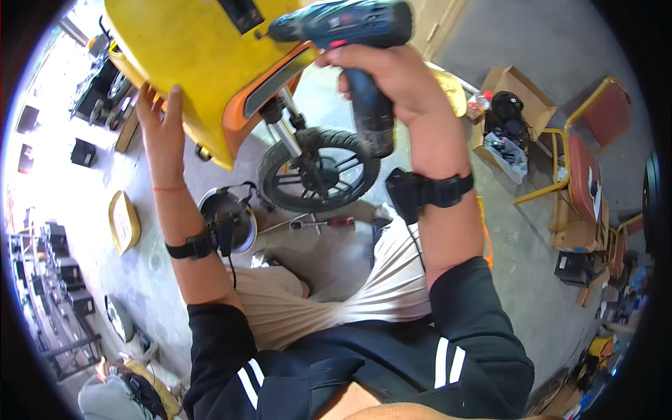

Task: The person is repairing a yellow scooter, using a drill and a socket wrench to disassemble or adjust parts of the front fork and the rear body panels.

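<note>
A blue and black cordless drill point(350, 25) is gripped in my right hand point(392, 73), its fingers wrapped around the handle. The drill's nose points left, and its tip is at or close to the yellow body panel point(185, 52); contact is hard to tell. My left hand point(162, 129) is raised at the panel's lower left edge, fingers stretched and apart, seemingly resting against it. Orange trim point(241, 119) runs along the panel's lower right side. Beneath it are a metal fork and a black spoked wheel point(318, 171).
On the floor, a round bucket-like container point(245, 231) and a red-and-black handled tool point(329, 222) lie near my legs. A yellow shell piece point(124, 222) lies left. At right are an open cardboard box point(518, 105) and a red-seated chair point(584, 164).
</note>
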Motion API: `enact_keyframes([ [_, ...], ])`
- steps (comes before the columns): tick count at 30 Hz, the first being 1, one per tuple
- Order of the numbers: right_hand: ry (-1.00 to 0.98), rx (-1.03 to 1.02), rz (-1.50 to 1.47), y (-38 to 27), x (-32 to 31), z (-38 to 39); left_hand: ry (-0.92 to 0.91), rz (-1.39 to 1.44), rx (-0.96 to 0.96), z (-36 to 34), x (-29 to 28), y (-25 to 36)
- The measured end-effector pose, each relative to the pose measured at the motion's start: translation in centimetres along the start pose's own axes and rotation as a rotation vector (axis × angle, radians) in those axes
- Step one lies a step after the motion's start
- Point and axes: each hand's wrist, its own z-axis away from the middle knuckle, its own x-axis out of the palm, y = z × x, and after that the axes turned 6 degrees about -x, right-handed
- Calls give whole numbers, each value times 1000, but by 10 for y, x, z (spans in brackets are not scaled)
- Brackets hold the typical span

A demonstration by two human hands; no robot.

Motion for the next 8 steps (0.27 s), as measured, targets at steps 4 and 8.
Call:
enact_keyframes([
  [4, -15, -6, -73, -4, -3, 4, 85, -88, -43, 4, -1, 12],
  [8, -8, -21, -64, -10, -5, 5, 234, -305, 115, 5, -1, 20],
])
